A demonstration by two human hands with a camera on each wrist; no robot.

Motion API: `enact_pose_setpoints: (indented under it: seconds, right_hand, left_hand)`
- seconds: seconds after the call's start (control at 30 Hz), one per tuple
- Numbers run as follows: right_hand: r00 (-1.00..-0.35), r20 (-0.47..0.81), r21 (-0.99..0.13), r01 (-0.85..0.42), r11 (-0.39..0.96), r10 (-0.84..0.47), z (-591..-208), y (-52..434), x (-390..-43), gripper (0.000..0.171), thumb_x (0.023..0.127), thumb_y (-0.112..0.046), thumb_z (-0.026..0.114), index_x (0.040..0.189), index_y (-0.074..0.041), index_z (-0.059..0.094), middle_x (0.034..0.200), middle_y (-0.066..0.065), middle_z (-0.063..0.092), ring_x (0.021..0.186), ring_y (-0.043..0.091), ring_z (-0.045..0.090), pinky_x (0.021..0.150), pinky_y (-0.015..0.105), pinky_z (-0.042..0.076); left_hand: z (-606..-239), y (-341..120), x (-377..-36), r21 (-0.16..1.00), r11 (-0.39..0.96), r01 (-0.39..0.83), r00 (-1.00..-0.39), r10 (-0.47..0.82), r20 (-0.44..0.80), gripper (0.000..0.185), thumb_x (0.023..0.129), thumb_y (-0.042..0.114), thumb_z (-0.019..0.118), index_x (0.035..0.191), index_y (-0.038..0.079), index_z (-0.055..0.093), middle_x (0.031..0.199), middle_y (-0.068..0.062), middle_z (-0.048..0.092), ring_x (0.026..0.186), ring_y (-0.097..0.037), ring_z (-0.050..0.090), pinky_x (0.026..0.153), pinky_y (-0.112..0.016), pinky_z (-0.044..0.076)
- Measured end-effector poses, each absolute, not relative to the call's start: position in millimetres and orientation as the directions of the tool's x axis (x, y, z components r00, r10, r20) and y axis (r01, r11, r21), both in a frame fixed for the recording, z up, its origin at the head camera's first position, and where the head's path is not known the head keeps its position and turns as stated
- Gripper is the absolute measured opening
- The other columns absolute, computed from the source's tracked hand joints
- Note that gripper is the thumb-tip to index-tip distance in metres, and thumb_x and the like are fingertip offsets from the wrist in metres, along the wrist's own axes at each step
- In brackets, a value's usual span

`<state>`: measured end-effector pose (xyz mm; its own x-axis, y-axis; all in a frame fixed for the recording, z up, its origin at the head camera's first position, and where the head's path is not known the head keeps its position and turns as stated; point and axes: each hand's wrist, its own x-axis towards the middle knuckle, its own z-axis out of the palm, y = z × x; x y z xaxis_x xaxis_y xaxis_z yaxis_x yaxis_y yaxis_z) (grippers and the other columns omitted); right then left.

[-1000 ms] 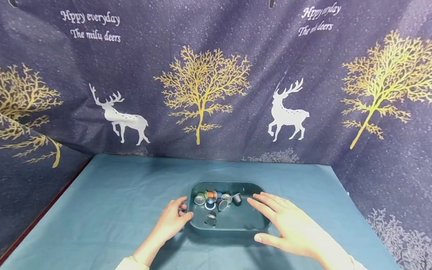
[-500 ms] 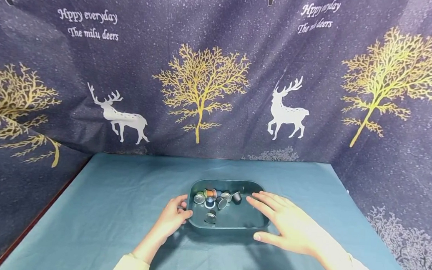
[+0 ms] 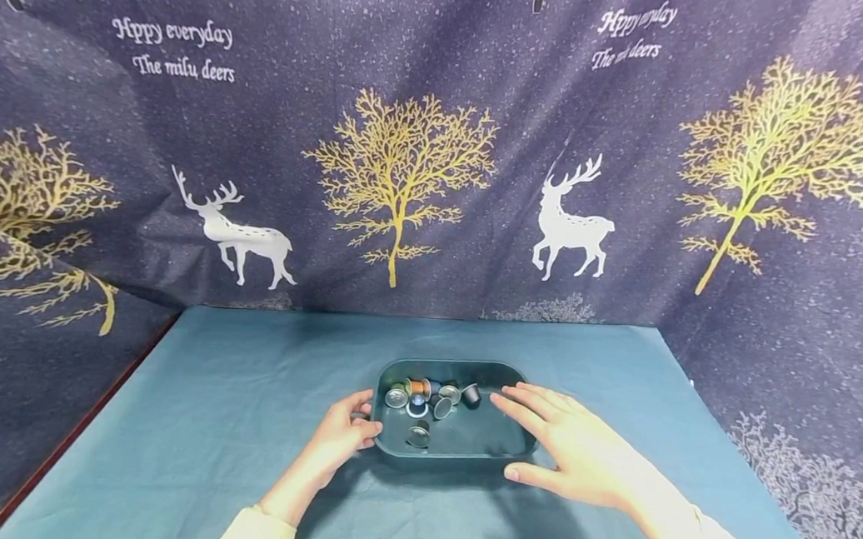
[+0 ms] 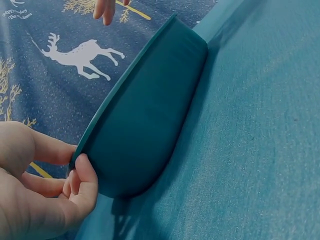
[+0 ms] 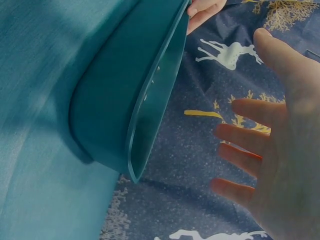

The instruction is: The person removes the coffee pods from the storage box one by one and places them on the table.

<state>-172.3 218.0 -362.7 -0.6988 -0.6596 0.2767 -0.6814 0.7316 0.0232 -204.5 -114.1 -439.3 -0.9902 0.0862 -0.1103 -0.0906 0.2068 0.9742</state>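
A dark teal tray (image 3: 490, 442) sits mid-table and holds several small coffee capsules (image 3: 430, 396) near its far left corner. My left hand (image 3: 349, 427) is at the tray's left rim. In the left wrist view this left hand (image 4: 50, 190) pinches the tray (image 4: 150, 110), thumb on the outer wall and a finger over the rim. My right hand (image 3: 577, 451) hovers flat over the tray's right side, fingers spread. In the right wrist view the right hand (image 5: 280, 150) is apart from the tray (image 5: 115, 95) and holds nothing.
A teal cloth (image 3: 243, 390) covers the table. A dark blue backdrop (image 3: 438, 178) printed with deer and golden trees encloses the back and both sides. The table's reddish left edge (image 3: 74, 437) shows at the lower left.
Almost nothing has moved. Both hands stay at the tray's sides and the tray stays put; only the head view has shifted a little.
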Motion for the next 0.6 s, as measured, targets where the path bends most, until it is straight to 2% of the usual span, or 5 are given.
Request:
enact_pose_setpoints:
  seconds: [0.27,0.6]
  right_hand:
    - [-0.681,0.299,0.039,-0.691,0.722,-0.668,-363.0,217.5,-172.7,0.077,0.087,-0.061,0.063,0.152,-0.027,0.039,0.150,0.002,0.049,0.139,0.026,0.047,0.109,0.048,0.042]
    - [-0.696,0.254,-0.038,-0.701,0.712,-0.672,-360.5,216.7,-178.7,0.076,0.090,-0.067,0.054,0.153,-0.029,0.037,0.151,-0.001,0.047,0.140,0.020,0.045,0.110,0.047,0.041]
  left_hand:
    - [-436.8,-116.7,-200.7,0.977,0.178,-0.117,-0.987,0.089,-0.134,0.063,0.089,-0.004,0.059,0.147,-0.010,0.034,0.119,-0.021,0.043,0.088,-0.017,0.058,0.076,-0.033,0.056]
    - [-437.8,-129.3,-194.4,0.977,0.156,-0.143,-0.988,0.042,-0.151,0.059,0.087,-0.004,0.061,0.143,-0.008,0.041,0.118,-0.019,0.043,0.087,-0.017,0.057,0.070,-0.030,0.054]
